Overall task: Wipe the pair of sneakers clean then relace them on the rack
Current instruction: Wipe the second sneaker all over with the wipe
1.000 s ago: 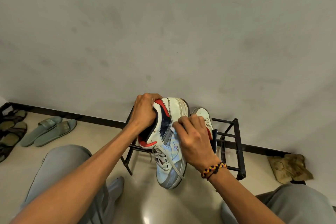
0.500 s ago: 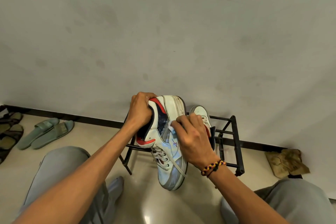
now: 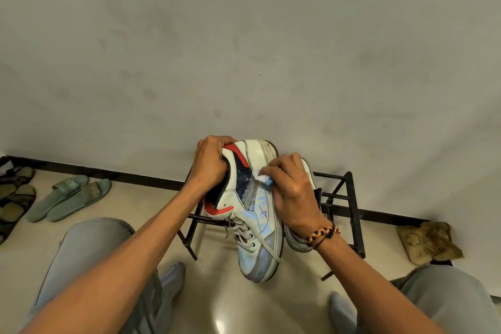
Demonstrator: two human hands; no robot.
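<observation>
A white sneaker [image 3: 257, 241] with red and navy trim and loose laces is held in the air, toe pointing toward me. My left hand [image 3: 210, 163] grips its heel collar, fingers curled inside the opening. My right hand [image 3: 291, 192] pinches a small white and blue wipe [image 3: 264, 179] and presses it on the sneaker's side near the heel. The second sneaker [image 3: 296, 243] stands on the black metal rack [image 3: 349, 198], mostly hidden behind my right hand and wrist.
A grey wall rises right behind the rack. A pair of green slides [image 3: 70, 196] and dark sandals [image 3: 13, 198] lie on the floor at left. A crumpled brown cloth [image 3: 428, 241] lies at right. My knees [image 3: 89, 249] flank the rack.
My right hand has slid the wipe up the sneaker's side toward the heel. The left hand keeps its grip on the heel collar.
</observation>
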